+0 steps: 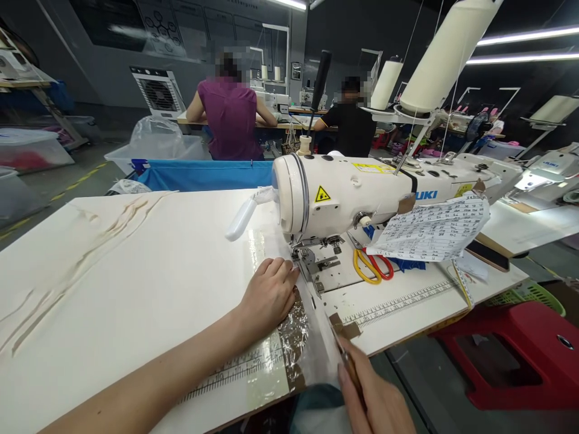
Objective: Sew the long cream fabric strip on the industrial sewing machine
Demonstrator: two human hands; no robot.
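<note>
My left hand (pixel 270 290) rests at the sewing machine's needle area, its fingers curled together on a strip of thin white fabric (pixel 320 337). The fabric runs from under the presser foot (pixel 296 250) down to the table's front edge. Near that edge, my right hand (pixel 375 392) is closed around a slim tool with a brown handle (pixel 355 375) and a thin metal end; its exact kind is unclear. The tool's tip lies along the fabric's right side. Above both hands stands the white sewing machine (pixel 335 193).
Yellow-and-red-handled scissors (pixel 367 268) lie right of the needle. A handwritten paper sheet (pixel 429 229) hangs from the machine. Cream fabric strips (pixel 90 259) lie on the left tabletop. A red stool (pixel 520 355) stands at the right. Two people work at machines ahead.
</note>
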